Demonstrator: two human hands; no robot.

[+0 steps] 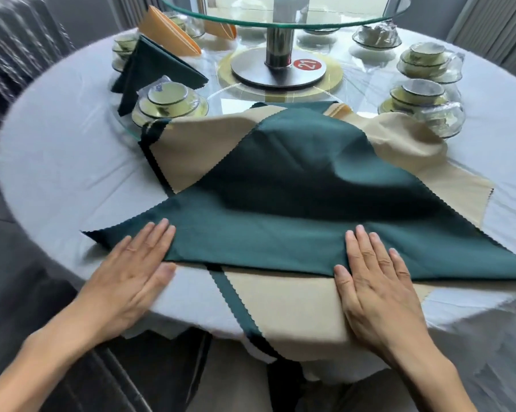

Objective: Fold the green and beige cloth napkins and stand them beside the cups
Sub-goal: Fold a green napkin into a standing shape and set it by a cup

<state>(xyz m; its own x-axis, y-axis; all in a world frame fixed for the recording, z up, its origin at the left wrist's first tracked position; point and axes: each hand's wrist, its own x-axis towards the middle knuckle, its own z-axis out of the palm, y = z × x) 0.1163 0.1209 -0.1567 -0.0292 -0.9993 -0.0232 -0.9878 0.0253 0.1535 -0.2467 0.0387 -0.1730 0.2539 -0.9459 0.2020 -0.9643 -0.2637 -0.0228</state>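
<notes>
**Inspector:** State the position of your hands.

**Me:** My left hand (137,263) lies flat, fingers straight, on the near left part of the green napkin (295,179). My right hand (375,281) lies flat as well, fingertips on the napkin's near folded edge, palm on the beige napkin (295,304) beneath. Neither hand grips anything.

**Inspector:** Location of the cloths?

**Me:** Both are spread on the surface (72,173) in front of me. The green one lies across the beige one, whose near end hangs over the edge. The nearest cup (167,98) stands beyond on the left, with a folded green napkin (149,66) already standing just behind it.

**Inspector:** Handling assessment?

**Me:** In my judgement the cloth is light, soft and limp; a bulge in the middle shows it traps air. It may slide on the layer below. I would pinch it at the corners and press creases flat by palm. The cups look fragile, so I would keep the cloth clear of them.
</notes>
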